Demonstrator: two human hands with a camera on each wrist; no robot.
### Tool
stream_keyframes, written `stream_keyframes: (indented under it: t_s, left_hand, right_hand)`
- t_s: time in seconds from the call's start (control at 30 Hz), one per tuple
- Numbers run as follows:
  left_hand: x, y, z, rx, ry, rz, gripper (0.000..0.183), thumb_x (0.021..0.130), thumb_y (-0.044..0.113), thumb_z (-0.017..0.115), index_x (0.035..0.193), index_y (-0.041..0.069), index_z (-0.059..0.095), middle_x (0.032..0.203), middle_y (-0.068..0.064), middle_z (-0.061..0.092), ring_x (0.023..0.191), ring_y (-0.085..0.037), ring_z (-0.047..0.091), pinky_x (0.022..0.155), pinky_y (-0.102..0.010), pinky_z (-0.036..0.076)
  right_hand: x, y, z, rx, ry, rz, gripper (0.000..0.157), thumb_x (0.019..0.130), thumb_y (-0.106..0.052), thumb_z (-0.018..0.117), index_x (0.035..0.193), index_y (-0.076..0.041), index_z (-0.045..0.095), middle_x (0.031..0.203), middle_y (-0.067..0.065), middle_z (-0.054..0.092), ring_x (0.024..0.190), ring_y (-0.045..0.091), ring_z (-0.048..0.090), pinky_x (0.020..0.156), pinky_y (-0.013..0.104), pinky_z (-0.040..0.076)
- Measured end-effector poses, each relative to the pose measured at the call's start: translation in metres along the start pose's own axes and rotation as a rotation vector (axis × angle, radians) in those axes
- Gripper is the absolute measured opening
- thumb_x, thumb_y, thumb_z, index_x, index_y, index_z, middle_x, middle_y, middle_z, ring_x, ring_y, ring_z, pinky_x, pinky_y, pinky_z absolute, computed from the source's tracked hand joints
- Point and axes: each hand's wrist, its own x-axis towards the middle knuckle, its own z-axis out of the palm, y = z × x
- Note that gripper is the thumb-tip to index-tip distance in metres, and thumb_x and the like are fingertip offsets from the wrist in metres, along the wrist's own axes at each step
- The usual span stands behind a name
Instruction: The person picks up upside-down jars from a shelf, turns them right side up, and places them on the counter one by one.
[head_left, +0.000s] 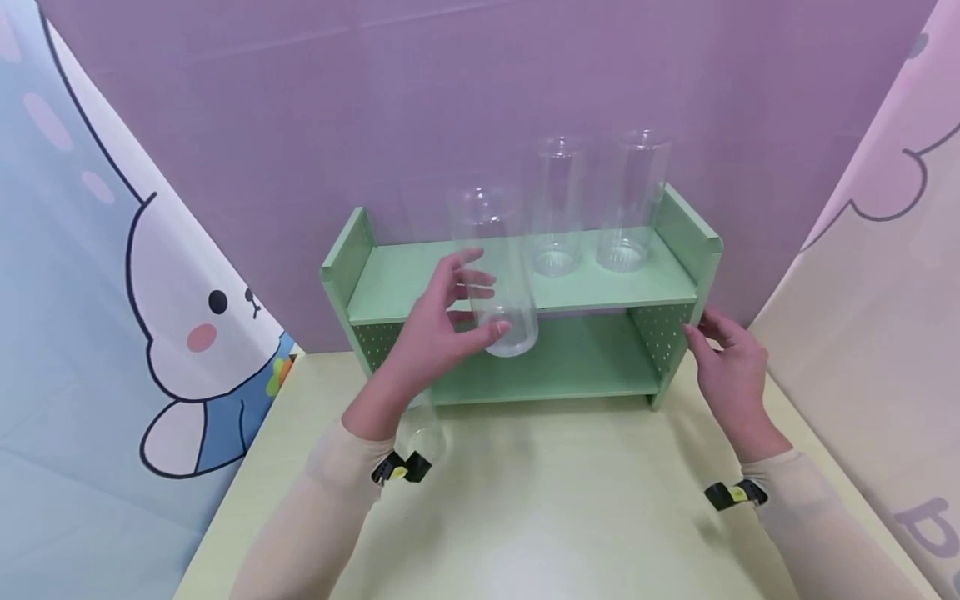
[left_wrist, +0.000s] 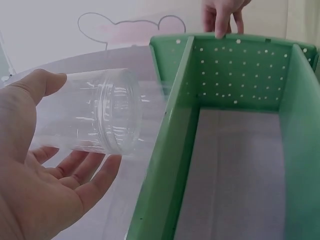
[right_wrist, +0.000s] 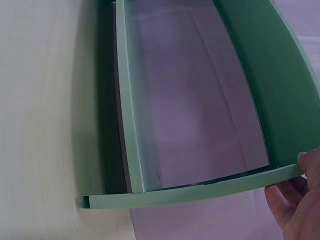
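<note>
My left hand (head_left: 442, 325) grips a tall clear cylindrical cup (head_left: 498, 283), thumb on one side and fingers spread around the other. The cup is held upright in front of the upper board of a green two-tier shelf (head_left: 543, 396). In the left wrist view, the cup (left_wrist: 107, 112) shows its ridged bottom end near the fingertips. On the right, my right hand (head_left: 731, 375) pinches the front edge of the shelf's side panel (right_wrist: 200, 192). Two matching clear cups, a left one (head_left: 557, 208) and a right one (head_left: 633, 200), stand on the upper board.
Another clear cup (head_left: 423, 433) is on the pale table (head_left: 562, 500), partly hidden behind my left wrist. A purple backdrop (head_left: 450, 100) rises behind the shelf. Printed cloths hang at the left (head_left: 195, 333) and right (head_left: 862, 292).
</note>
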Motion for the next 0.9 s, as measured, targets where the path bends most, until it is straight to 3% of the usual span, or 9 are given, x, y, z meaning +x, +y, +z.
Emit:
stream_keyframes:
  t_s: [0.2,0.47,0.7,0.9]
  left_hand:
    - [-0.019,-0.009,0.012,0.016,-0.046,-0.004,0.092,0.091,0.012,0.091,0.166,0.026,0.040,0.142,-0.002,0.063,0.127,-0.028,0.069,0.105,-0.044,0.062]
    - [-0.036,-0.028,0.031,0.083,-0.051,-0.005,0.094,0.089,0.013,0.092,0.167,0.015,0.039,0.141,0.002,0.063,0.128,-0.024,0.066,0.103,-0.038,0.062]
    - [-0.053,-0.052,0.051,0.054,-0.052,-0.036,0.090,0.088,0.013,0.093,0.162,0.023,0.043,0.142,0.001,0.062,0.132,-0.024,0.064,0.103,-0.041,0.062]
    - [-0.066,-0.074,0.067,0.030,-0.038,-0.077,0.090,0.087,0.012,0.094,0.162,0.019,0.044,0.140,-0.002,0.063,0.130,-0.022,0.062,0.103,-0.044,0.062]
  right_hand:
    - [0.000,0.001,0.000,0.008,-0.003,0.002,0.031,0.106,-0.011,0.076,0.137,-0.006,0.077,0.118,0.021,0.079,0.099,-0.016,0.065,0.082,0.004,0.053]
    - [0.001,0.005,0.001,0.019,0.006,-0.016,0.033,0.104,-0.007,0.078,0.136,-0.006,0.078,0.120,0.022,0.079,0.098,-0.017,0.064,0.081,0.003,0.051]
    - [0.000,0.003,0.000,0.020,0.000,-0.021,0.032,0.104,-0.009,0.078,0.137,-0.007,0.078,0.119,0.020,0.080,0.099,-0.016,0.065,0.082,0.003,0.051]
    - [0.000,0.003,0.000,0.020,0.001,-0.020,0.032,0.105,-0.009,0.078,0.136,-0.007,0.078,0.118,0.021,0.080,0.099,-0.015,0.065,0.082,0.003,0.051]
